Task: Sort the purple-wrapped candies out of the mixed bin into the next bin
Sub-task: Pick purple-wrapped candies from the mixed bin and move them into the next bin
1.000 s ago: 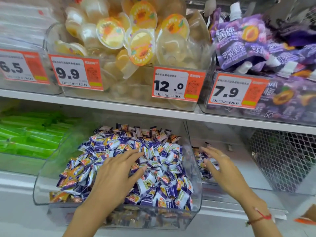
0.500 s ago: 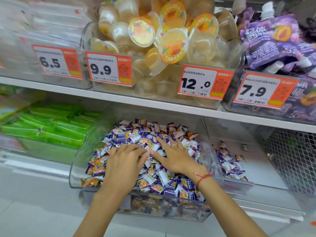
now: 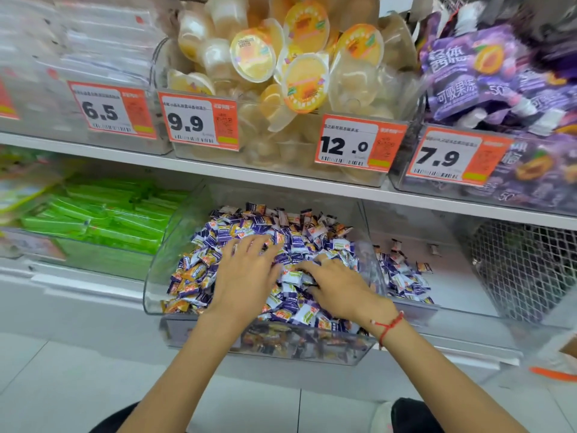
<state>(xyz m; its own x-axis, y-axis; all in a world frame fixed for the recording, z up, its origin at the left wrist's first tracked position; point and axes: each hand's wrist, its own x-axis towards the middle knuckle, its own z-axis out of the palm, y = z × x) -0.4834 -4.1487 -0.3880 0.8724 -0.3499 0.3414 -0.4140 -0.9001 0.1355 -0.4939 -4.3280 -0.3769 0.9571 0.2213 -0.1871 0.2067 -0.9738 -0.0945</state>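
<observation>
Down on the lower shelf, both hands are in the clear plastic mixed bin (image 3: pixel 162 295), which is heaped with small purple-wrapped candies (image 3: pixel 293 242) and orange-wrapped candies (image 3: pixel 195 271) all jumbled together. Left hand (image 3: pixel 246 276) lies flat on the middle of the heap, fingers spread and straight, pressing on wrappers and not gripping any. Right hand (image 3: pixel 337 285), with a red string bracelet (image 3: pixel 388 326) on the wrist, sits toward the bin's right wall, fingertips tucked down into the candies; can't tell if it's actually pinching one.

Just past that right wall is the next clear bin (image 3: pixel 415 310), with a small scatter of purple candies near its front left corner. A bin of green packets (image 3: pixel 103 220) sits to the left. On the upper shelf's front edge are orange price tags (image 3: pixel 199 120), with yellow-lidded jelly cups (image 3: pixel 306 79) behind.
</observation>
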